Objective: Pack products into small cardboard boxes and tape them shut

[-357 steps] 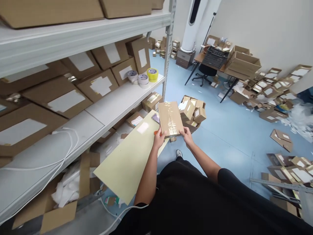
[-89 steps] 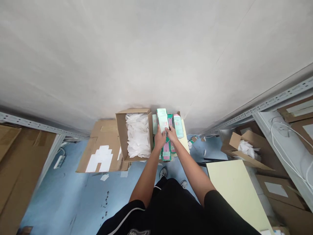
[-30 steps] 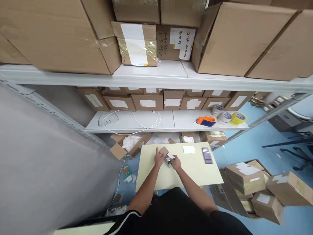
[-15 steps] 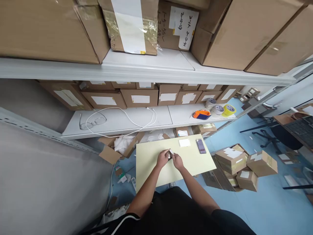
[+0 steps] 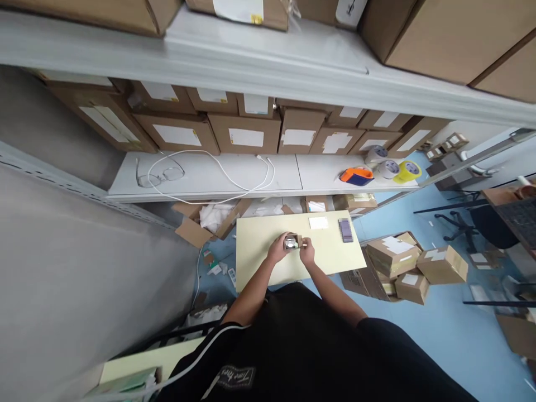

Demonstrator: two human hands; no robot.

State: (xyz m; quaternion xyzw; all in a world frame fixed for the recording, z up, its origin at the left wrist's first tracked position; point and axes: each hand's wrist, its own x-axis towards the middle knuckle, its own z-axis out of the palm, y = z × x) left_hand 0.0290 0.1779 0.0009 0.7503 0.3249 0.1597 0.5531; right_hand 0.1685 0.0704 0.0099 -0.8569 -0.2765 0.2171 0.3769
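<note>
Over the pale yellow table [image 5: 253, 254], my left hand [image 5: 277, 249] is wrapped round the left side of a small open cardboard box [image 5: 297, 246]. Inside the box sits a shiny silver, rounded item [image 5: 290, 243], too small to name. My right hand [image 5: 307, 251] is at the box's right end, its fingers pinched on what looks like a flap. Beyond my hands lies a white card [image 5: 318, 223] on the table. To its right is a dark purple, blurred-out object [image 5: 345, 230].
A shelf [image 5: 276, 174] behind the table bears glasses, a white cable [image 5: 218, 164], an orange-and-blue tape dispenser [image 5: 357, 176] and tape rolls [image 5: 388, 168]. Cardboard boxes line its back. An open carton [image 5: 190, 230] stands left of the table, and piled boxes [image 5: 393, 254] stand right.
The view has tipped downward. My right hand has shifted to the right end of the small box, and its open top with the silver item now shows more clearly.
</note>
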